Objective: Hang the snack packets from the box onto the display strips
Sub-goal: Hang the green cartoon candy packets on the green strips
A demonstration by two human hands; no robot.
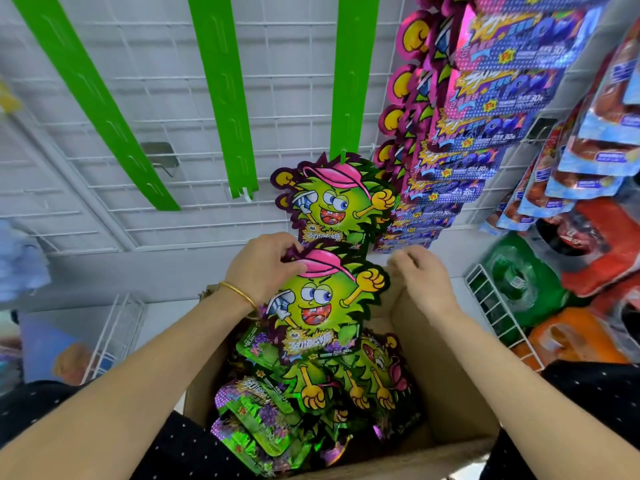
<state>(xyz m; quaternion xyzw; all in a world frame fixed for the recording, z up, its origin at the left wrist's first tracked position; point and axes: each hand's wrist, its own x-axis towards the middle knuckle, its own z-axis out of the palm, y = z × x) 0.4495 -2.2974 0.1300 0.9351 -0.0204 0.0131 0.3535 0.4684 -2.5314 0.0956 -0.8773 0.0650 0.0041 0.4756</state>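
My left hand [266, 270] pinches the top left corner of a green monster-shaped snack packet [323, 303] with a pink cap, held upright above the cardboard box [446, 375]. Several more green packets [277, 417] lie piled in the box. Another packet of the same kind [334, 199] hangs at the bottom of the right green display strip [353, 74]. My right hand [420, 275] hovers beside the held packet's right edge, fingers loosely bent, holding nothing. Two more green strips, the middle one [223, 98] and the left one [90, 95], hang bare on the white wire grid [166, 64].
A column of purple-blue packets [474, 116] hangs right of the strips. Red and blue packets [599, 143] hang at far right, above green and orange bags in a white wire basket [491, 306]. Another wire basket [114, 327] stands at lower left.
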